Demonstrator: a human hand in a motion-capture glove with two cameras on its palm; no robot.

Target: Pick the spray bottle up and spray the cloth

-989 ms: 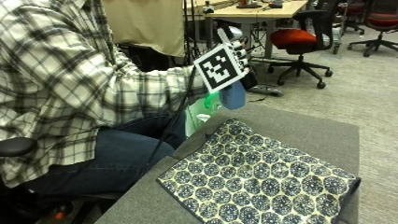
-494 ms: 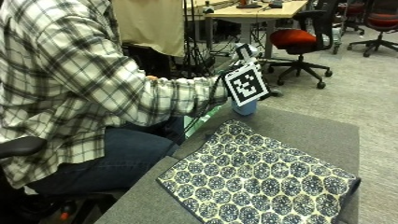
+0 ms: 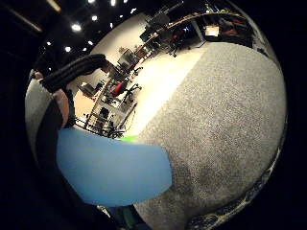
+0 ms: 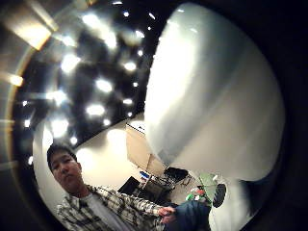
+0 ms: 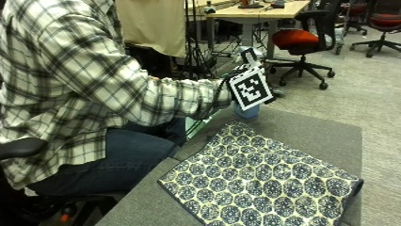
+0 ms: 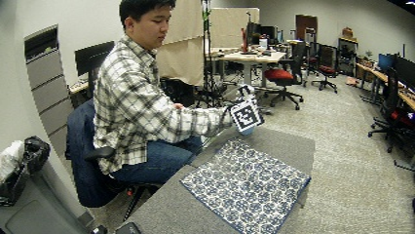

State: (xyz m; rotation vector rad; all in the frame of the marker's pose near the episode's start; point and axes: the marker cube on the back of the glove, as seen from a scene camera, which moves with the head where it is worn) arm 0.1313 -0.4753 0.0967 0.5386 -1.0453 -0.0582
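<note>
Gloved right hand is out over the far edge of the grey carpet-covered desk, at the light blue plastic spray bottle. Whether the fingers are closed round the bottle cannot be told: the hand is largely hidden in the outside view. In the little-finger-side palm view the bottle's blue body lies close against the palm, over the grey desk surface. The bottle's base looks at or just above the desk, near the far corner of the blue-and-white patterned cloth. The cloth lies flat on the desk, its near edge close to the desk edge. The person sits beside the desk in a plaid shirt sleeve, arm extended.
</note>
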